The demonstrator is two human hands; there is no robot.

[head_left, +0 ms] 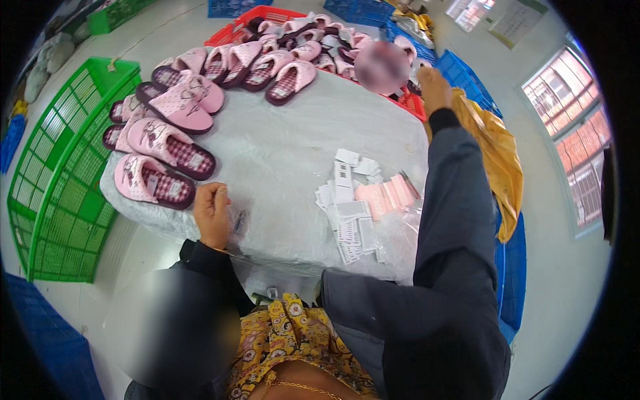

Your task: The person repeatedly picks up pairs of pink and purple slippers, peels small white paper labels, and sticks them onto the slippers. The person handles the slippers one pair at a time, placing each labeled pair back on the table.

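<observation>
My left hand (213,215) rests on the covered table with its fingers curled in and nothing visible in them. Beside it lies a pink slipper (137,177) with a checked insole and dark sole, the nearest in a curved row of similar slippers (177,100) along the left and far edges. Stretched far to the right, my right hand (435,89) is at the rim of a red crate (415,105) piled with slippers (323,40). Its bent fingers meet a dark-soled slipper (413,87) there; a round blurred patch hides part of this spot.
White tags (352,212) and pink cards (387,197) lie in a heap on the right of the table (280,147), near clear plastic. Green crates (73,180) stand at left, blue crates (470,83) at right, with a yellow sheet (493,160) draped over them.
</observation>
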